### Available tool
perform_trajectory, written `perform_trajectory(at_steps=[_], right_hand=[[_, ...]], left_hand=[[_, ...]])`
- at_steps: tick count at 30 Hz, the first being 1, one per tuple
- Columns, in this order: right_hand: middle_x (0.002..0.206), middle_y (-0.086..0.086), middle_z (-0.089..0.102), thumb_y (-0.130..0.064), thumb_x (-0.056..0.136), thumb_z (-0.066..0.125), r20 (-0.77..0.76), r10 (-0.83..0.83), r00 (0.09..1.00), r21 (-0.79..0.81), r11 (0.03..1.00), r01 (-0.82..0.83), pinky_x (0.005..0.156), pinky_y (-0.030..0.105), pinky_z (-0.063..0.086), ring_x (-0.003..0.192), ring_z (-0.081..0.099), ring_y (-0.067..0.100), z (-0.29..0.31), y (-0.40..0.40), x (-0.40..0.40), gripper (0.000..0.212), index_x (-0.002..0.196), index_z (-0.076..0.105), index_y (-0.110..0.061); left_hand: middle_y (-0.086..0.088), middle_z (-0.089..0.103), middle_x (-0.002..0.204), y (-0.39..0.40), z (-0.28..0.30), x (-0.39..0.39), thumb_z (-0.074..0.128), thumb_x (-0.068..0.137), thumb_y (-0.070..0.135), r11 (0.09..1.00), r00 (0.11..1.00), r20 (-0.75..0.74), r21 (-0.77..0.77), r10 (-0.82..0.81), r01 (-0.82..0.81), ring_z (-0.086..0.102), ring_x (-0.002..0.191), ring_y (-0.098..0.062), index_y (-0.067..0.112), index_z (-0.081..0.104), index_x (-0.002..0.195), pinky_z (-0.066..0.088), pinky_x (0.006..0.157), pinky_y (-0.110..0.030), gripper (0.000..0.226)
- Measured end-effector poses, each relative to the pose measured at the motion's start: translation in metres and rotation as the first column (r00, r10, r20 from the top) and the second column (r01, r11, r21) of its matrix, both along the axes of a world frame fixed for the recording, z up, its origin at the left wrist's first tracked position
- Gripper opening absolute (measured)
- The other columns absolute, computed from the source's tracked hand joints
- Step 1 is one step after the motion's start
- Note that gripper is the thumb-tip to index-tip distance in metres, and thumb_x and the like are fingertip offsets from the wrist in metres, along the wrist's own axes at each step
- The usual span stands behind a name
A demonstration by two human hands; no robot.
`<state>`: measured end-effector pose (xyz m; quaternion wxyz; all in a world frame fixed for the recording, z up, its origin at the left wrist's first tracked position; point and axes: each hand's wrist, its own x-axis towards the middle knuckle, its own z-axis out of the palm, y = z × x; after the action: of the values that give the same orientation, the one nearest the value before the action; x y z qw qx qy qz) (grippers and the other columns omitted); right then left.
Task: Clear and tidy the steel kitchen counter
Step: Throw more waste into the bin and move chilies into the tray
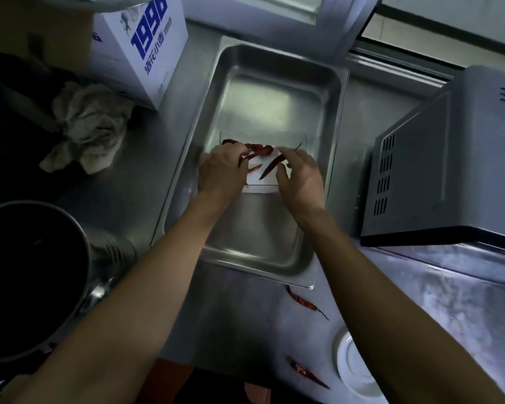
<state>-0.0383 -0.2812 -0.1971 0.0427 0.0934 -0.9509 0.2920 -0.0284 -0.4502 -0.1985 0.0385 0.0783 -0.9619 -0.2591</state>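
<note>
- Both hands reach into a deep steel tray [277, 83] on the steel counter [245, 325], meeting over a clear plastic container [261, 182] with a white base that sits in the tray.
- Left hand [220, 169] is curled at the container's left edge, its fingers closed on dried red chillies [258, 148] heaped at the far side.
- Right hand [299, 176] rests on the container's right edge with fingers loosely bent; whether it pinches anything I cannot tell.
- One long dark chilli [271, 166] lies slantwise on the white base between the hands.
- Two more dried chillies lie loose on the counter nearer the person, one [303, 303] just beyond the tray's near rim, the other [306, 373] beside a white dish [352, 371].
- A crumpled grey cloth [88, 126] lies left of the tray, below a white carton with blue print [140, 45].
- A dark pot [27, 275] stands at the near left; a microwave oven [449, 164] stands right of the tray.
</note>
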Motion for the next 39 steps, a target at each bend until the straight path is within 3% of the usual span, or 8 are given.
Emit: perform_trajectory(at_steps=[7,16,19,24,32,36,39], right_hand=[[0.107,0.019,0.068,-0.005,0.091,0.053,0.097,-0.011,0.995,0.033,0.999,0.008,0.083,0.05,0.055,0.095,0.064,0.038,-0.011,-0.013,-0.004,0.04,0.13,0.061,-0.005],[0.119,0.01,0.067,-0.007,0.089,0.052,0.12,0.046,0.992,0.037,0.998,-0.05,0.085,0.05,0.054,0.104,0.063,0.034,-0.009,-0.021,-0.007,0.038,0.124,0.064,-0.012],[0.117,0.01,0.064,-0.007,0.089,0.05,0.102,0.068,0.992,0.053,0.996,-0.073,0.081,0.05,0.055,0.099,0.062,0.036,-0.001,-0.019,0.0,0.037,0.123,0.063,-0.011],[0.125,0.019,0.062,0.001,0.087,0.058,0.026,0.083,0.996,0.03,0.996,-0.084,0.09,0.046,0.051,0.109,0.059,0.041,0.018,-0.006,0.024,0.042,0.128,0.061,-0.005],[0.134,0.02,0.058,-0.003,0.088,0.06,0.054,0.046,0.997,0.031,0.998,-0.047,0.101,0.047,0.048,0.121,0.056,0.039,0.024,0.039,0.071,0.041,0.13,0.061,-0.004],[0.131,0.019,0.06,-0.005,0.09,0.056,0.049,0.064,0.997,0.001,0.998,-0.064,0.1,0.047,0.049,0.117,0.058,0.037,0.027,0.067,0.1,0.039,0.128,0.062,-0.004],[0.127,0.019,0.062,-0.001,0.09,0.06,0.007,0.058,0.998,-0.01,0.998,-0.058,0.098,0.039,0.046,0.113,0.058,0.037,0.033,0.093,0.134,0.036,0.126,0.063,-0.002]], left_hand=[[0.001,0.069,0.094,0.001,-0.016,-0.01,0.052,0.094,0.024,0.993,0.998,-0.031,-0.105,-0.062,0.059,0.06,0.094,-0.024,0.023,0.068,0.097,0.029,0.081,-0.039,0.016],[0.006,0.069,0.091,0.002,-0.029,-0.006,0.062,0.093,0.033,0.967,0.991,-0.073,-0.237,-0.109,0.089,0.059,0.094,-0.02,0.026,0.067,0.088,0.026,0.082,-0.038,0.009],[0.004,0.068,0.097,0.003,-0.027,-0.001,0.055,0.095,0.024,0.971,0.989,-0.076,-0.214,-0.123,0.105,0.057,0.1,-0.021,0.025,0.067,0.093,0.03,0.088,-0.042,0.012],[0.001,0.066,0.115,0.008,-0.015,0.012,0.059,0.09,0.026,0.976,0.987,-0.02,-0.158,-0.157,0.152,0.053,0.116,-0.022,0.021,0.066,0.107,0.026,0.1,-0.046,0.02],[-0.003,0.062,0.127,0.027,0.01,0.061,0.056,0.093,0.03,0.971,0.981,-0.01,-0.139,-0.196,0.193,0.05,0.122,-0.025,0.018,0.062,0.124,0.029,0.1,-0.044,0.034],[-0.005,0.063,0.125,0.048,0.022,0.091,0.058,0.091,0.03,0.97,0.977,-0.04,-0.136,-0.21,0.203,0.052,0.12,-0.027,0.016,0.062,0.123,0.033,0.098,-0.046,0.035],[-0.003,0.065,0.121,0.074,0.031,0.113,0.06,0.09,0.031,0.959,0.972,-0.035,-0.178,-0.231,0.221,0.054,0.115,-0.027,0.018,0.062,0.122,0.036,0.093,-0.045,0.035]])
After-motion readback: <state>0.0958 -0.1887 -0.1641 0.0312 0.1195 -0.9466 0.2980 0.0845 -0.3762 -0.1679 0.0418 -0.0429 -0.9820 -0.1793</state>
